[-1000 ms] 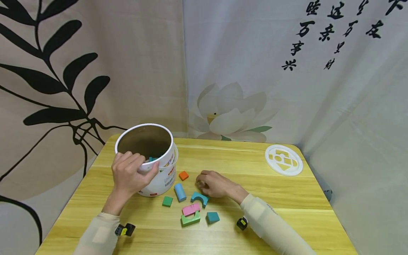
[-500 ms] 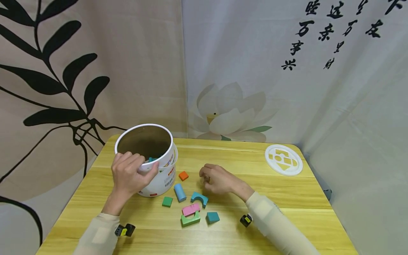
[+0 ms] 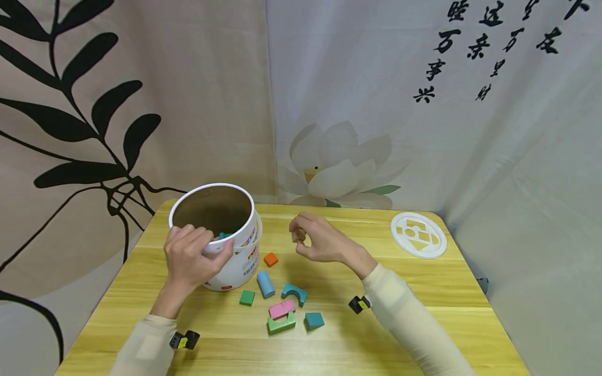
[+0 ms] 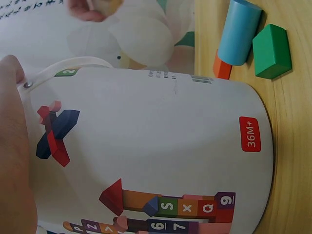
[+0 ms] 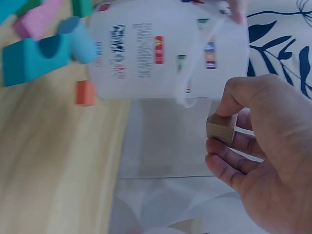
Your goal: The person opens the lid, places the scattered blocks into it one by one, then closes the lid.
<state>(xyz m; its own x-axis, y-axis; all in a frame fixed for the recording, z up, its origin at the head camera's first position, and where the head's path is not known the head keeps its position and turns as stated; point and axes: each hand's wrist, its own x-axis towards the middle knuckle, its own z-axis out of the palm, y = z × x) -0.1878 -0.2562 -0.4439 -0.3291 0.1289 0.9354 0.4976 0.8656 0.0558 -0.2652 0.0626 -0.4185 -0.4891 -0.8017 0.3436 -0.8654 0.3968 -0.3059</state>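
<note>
A white bucket (image 3: 237, 266) with printed pictures stands at the left of the table, and something teal shows inside it. My left hand (image 3: 192, 258) grips its near rim, thumb outside. To the right of the bucket, raised above the table, my right hand (image 3: 324, 237) pinches a small plain wooden block (image 5: 222, 127) between thumb and fingers. Between the hands lie an orange block (image 3: 270, 259), a blue cylinder (image 3: 265, 284), a green block (image 3: 246, 297), a teal arch (image 3: 294, 293), a pink block (image 3: 281, 309), a light green notched block (image 3: 281, 326) and a teal block (image 3: 313, 320).
A round white plate with cut-out shapes (image 3: 398, 230) lies at the back right of the wooden table (image 3: 376, 334). Printed curtains (image 3: 216, 104) hang right behind the table's far edge. The bucket's white handle (image 5: 197, 63) hangs down its side.
My right hand has risen from beside the teal arch and moved back, and the wooden block now shows in its fingers. The left hand keeps its grip on the bucket rim.
</note>
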